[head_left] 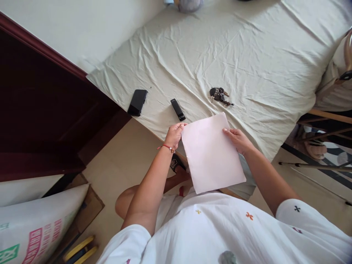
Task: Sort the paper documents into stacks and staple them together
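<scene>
A blank white sheet of paper [213, 156] is held up over my lap, in front of the bed's edge. My left hand [174, 135] pinches it at its upper left corner; a red string bracelet circles that wrist. On the opposite edge, my right hand [238, 140] grips the paper with the thumb on top and the fingers hidden beneath. Just beyond the paper, a small black device with buttons at one end [178, 109] lies on the cloth. A bunch of keys [220, 96] rests past the paper's far edge, and a black phone [137, 102] lies farther left.
A wrinkled pale sheet [247, 55] covers the surface ahead. A dark red door [41, 95] stands at left, above a printed white sack [38, 223]. A folding rack's metal poles [316, 167] stick out at right. Something purplish [189, 5] sits at the far edge.
</scene>
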A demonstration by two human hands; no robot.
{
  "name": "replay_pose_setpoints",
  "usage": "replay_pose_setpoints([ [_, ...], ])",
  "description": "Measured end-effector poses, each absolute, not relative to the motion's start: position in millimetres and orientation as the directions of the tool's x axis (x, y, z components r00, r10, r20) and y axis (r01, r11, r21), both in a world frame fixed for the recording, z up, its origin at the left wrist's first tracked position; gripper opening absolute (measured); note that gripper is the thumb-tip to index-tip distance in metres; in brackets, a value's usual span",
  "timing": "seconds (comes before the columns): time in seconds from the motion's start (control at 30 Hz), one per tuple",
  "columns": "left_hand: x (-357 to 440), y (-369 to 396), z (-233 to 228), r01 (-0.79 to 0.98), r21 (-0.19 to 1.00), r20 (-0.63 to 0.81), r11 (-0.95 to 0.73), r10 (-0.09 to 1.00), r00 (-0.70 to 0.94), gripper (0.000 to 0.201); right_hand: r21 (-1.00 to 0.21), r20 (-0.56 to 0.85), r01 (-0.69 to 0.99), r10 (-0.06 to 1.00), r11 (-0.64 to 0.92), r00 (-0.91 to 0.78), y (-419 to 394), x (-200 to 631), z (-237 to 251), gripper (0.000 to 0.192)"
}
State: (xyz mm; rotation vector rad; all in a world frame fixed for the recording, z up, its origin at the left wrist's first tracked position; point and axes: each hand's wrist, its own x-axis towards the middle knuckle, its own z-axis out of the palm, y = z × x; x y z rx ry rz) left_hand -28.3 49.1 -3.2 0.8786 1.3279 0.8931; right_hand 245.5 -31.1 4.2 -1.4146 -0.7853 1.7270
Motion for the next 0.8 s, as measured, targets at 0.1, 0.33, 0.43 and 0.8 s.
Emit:
replay_pose_setpoints([
  [0.1, -28, 54, -4, -0.016, 0.936, -0.352, 0.352, 0.936, 0.004, 0.013, -0.855, -0.474, -0.195, 0.876, -0.481, -0.087, -21, 240, 7, 0.037],
  [0.33, -29, 69, -5, 0.059, 0.933, -0.349, 0.355, 0.932, -0.096, 0.009, -0.872, -0.489, -0.003, 0.871, -0.49, -0.049, 5, 233, 0, 0.027],
  [0.43, -31, 76, -4, 0.086, 0.919, -0.367, 0.384, 0.916, -0.163, 0.003, -0.881, -0.473, 0.041, 0.88, -0.472, -0.033, 19, 236, 2, 0.023],
  [0.8, -30, 93, -10, 0.129, 0.93, -0.295, 0.344, 0.908, -0.297, 0.005, -0.87, -0.49, 0.06, 0.872, -0.489, -0.003, 57, 235, 3, 0.015],
])
